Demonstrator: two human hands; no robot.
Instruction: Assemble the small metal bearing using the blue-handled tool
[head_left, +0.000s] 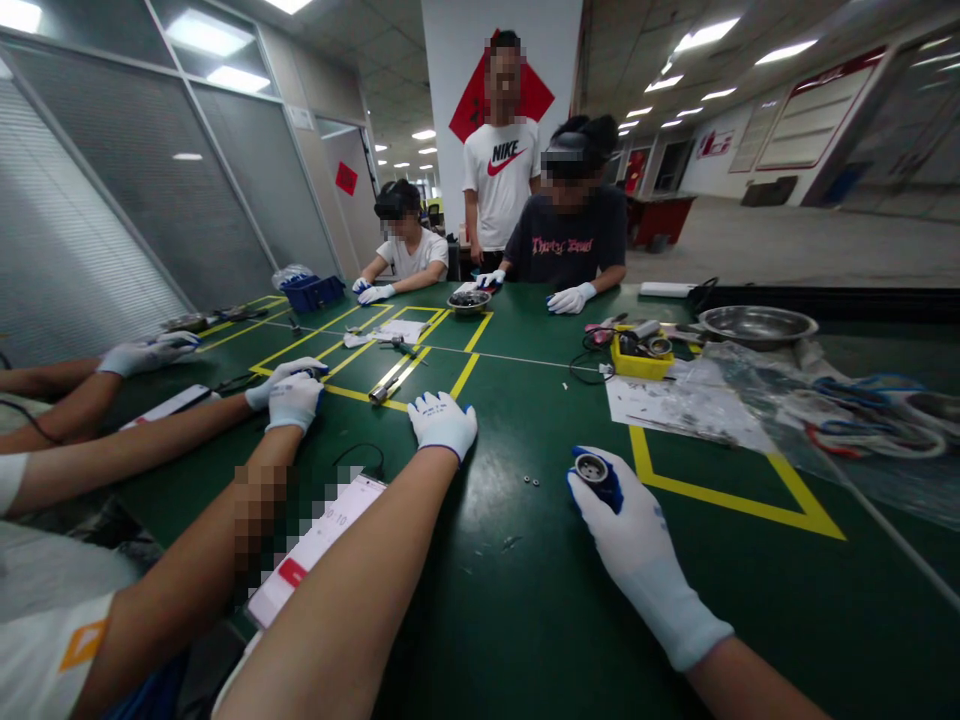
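Observation:
My right hand (630,520), in a white glove with blue palm, is closed around a round metal part (592,468) above the right side of the green table. The part's circular end faces up and shows small holes; my fingers hide its lower body. My left hand (442,422), gloved the same way, lies palm down on the table with its fingers apart and holds nothing. Two small metal rings (531,481) lie between my hands. Just beyond my left hand is a metal tool with a cylindrical end (384,390).
A phone (319,550) lies beside my left forearm. On the right are a yellow bin (641,362) of parts, white paper (675,405), a metal bowl (757,325) and cables (874,415). Co-workers' gloved hands (294,398) are close on my left; other people are across the table.

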